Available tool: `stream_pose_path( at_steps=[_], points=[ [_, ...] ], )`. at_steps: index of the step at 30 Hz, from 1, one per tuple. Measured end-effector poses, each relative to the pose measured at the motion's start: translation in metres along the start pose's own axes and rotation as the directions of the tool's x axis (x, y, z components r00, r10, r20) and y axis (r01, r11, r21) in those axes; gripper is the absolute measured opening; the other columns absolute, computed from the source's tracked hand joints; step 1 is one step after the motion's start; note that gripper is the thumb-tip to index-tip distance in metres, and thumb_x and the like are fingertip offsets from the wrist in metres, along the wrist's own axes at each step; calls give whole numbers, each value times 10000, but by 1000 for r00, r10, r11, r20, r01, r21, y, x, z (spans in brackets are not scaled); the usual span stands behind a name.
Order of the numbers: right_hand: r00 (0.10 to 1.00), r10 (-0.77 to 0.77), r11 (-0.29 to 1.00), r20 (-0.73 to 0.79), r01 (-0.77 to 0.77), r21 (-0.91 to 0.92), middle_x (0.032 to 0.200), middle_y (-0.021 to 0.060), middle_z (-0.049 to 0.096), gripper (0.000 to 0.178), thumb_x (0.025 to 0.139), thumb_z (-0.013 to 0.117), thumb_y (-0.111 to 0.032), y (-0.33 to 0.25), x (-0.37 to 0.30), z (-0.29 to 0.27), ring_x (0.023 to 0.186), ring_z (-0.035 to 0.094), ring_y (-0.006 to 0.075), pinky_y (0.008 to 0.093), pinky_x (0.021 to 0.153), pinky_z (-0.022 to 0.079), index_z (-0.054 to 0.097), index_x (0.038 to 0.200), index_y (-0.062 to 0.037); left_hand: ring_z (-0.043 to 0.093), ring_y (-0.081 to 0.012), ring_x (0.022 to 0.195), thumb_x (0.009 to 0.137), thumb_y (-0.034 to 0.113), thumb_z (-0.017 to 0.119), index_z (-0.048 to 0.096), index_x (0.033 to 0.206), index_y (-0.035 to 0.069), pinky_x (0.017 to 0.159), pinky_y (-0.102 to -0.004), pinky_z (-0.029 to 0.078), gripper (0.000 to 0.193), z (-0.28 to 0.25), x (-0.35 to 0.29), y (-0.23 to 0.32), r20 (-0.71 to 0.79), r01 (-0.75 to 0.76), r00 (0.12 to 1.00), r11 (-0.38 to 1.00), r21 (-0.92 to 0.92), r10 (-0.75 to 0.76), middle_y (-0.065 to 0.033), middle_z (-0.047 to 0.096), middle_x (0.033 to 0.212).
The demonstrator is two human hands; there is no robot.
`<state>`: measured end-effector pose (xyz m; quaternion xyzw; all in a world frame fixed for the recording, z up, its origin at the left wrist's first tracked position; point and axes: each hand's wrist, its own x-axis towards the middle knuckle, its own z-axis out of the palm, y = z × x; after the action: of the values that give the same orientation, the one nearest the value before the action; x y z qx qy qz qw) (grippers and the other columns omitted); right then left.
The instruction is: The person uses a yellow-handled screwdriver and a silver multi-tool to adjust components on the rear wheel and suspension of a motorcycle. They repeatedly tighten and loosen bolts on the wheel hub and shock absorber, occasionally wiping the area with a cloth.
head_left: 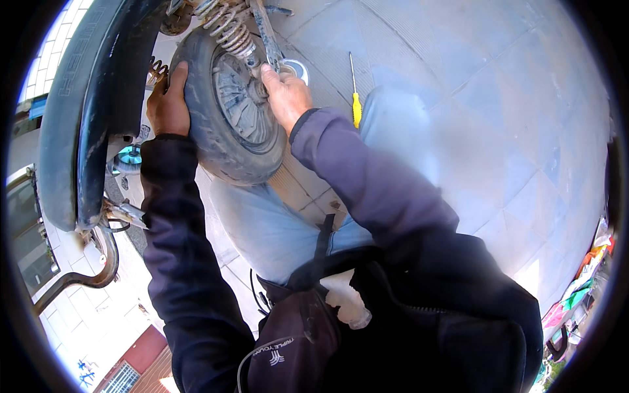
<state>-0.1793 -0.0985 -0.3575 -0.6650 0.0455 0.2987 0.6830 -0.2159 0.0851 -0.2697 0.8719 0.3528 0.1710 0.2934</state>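
A small scooter-type wheel [204, 111] with a worn black tyre and dusty hub [237, 98] stands tilted in front of me. My left hand [171, 106] grips the tyre's left side, thumb along the tread and fingers mostly hidden behind. At the hub's right side, my right hand [287, 95] is closed at the lower end of a flat metal bar [264, 29], with its thumb pressed there. The undersides of those fingers are out of sight. A rusty coil spring shock [229, 29] runs down beside the bar. Just beyond my right hand lies a pale round ring-shaped thing [299, 68].
A yellow-handled screwdriver [356, 108] lies on the tiled floor [458, 59] right of my hands, by my knee. The vehicle's long black seat [72, 111] rises at the left, with a bent metal tube [98, 278] below. Colourful items [580, 281] lie at the far right.
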Motion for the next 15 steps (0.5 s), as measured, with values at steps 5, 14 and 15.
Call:
stream_pose_path(
  at_steps=[5,14,15],
  points=[
    [997,-81,992,-11,79,-98,954,308,607,485,876,483,-409,6,-1,2,975,561,453,446,857,423,604,920,59,601,-268,978,813,487,601,614,1145,-31,906,-326,417,615,2,-3,3,17,12,1000,999,-51,-11,-172,649,1079],
    [990,-125,987,71,131,-90,962,342,588,491,886,464,-376,7,9,-1,969,558,462,462,870,416,589,929,96,572,-214,925,879,418,570,592,1149,-74,879,-295,421,561,1,-10,13,55,32,998,998,-60,-29,-152,632,1072],
    [990,-118,986,81,126,-105,965,338,590,494,888,461,-379,6,7,-2,972,558,462,462,870,417,590,931,96,572,-214,927,880,419,568,591,1151,-74,880,-295,421,563,1,-11,14,56,36,998,997,-67,-32,-153,631,1074]
  ],
)
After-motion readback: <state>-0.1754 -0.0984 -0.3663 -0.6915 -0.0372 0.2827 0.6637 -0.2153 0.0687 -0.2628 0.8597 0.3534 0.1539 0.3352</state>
